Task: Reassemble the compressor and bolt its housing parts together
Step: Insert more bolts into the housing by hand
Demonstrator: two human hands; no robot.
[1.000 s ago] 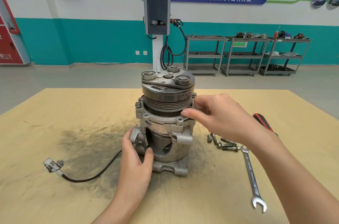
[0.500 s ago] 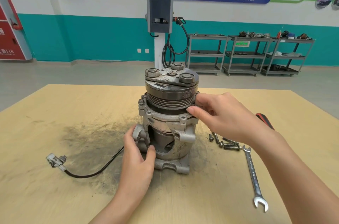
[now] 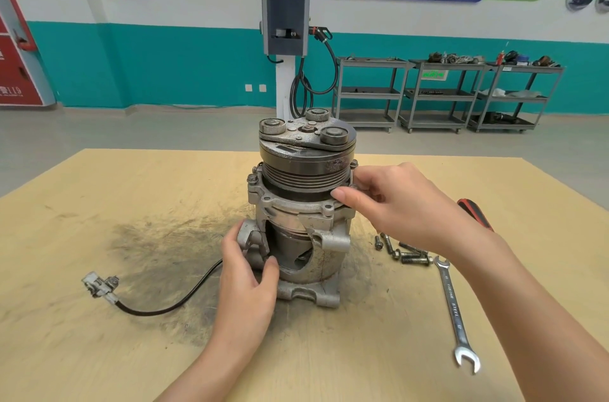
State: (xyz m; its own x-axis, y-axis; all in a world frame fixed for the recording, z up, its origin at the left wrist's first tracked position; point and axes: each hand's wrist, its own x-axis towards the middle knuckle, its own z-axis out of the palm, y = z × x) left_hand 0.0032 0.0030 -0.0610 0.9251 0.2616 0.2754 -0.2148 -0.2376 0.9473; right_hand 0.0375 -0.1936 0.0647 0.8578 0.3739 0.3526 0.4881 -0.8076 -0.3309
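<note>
The compressor (image 3: 301, 213) stands upright at the centre of the worktop (image 3: 131, 203), pulley end up. The left hand (image 3: 245, 283) grips its lower housing from the near-left side. The right hand (image 3: 392, 203) pinches at the flange on its right side; the pinched item is hidden. Right of the compressor lie loose bolts (image 3: 403, 251), a spanner (image 3: 456, 312) and a screwdriver (image 3: 474, 213). Its cable (image 3: 164, 306) trails left.

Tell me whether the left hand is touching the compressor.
Touching. The head view shows the left hand wrapped against the lower housing of the compressor, its thumb pressed on the edge of the housing opening and its fingers curled round a side lug.
</note>
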